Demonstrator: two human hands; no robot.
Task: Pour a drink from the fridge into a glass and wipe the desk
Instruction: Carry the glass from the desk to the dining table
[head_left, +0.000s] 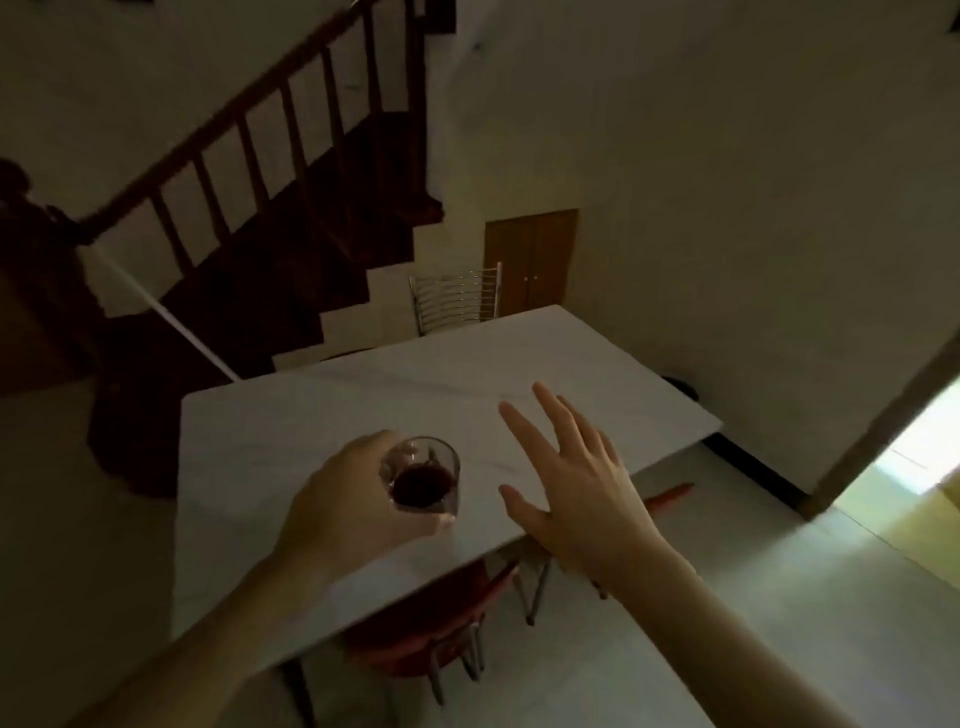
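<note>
Glass first: you are gripping it in your left hand, fingers and thumb curling round its side, and it is sitting low over the near part of the desk; whether its base is touching the top you cannot tell. A dark red drink is filling roughly its lower half. Your right hand is hovering just beside it with fingers straight and spread, holding nothing, its palm reaching over the desk's near edge.

Moving outward, the pale desk top is lying bare around both hands, with wide room toward the far end and toward the left edge. The right edge is running close past your right fingers, and the near edge is passing under your right wrist.

Counting: one glass, one desk, two hands. Two chairs are showing, a red chair tucked under the near edge and a metal-backed chair at the far end. A staircase is rising beyond the desk on the left, and a small wooden door is sitting in the far wall.
</note>
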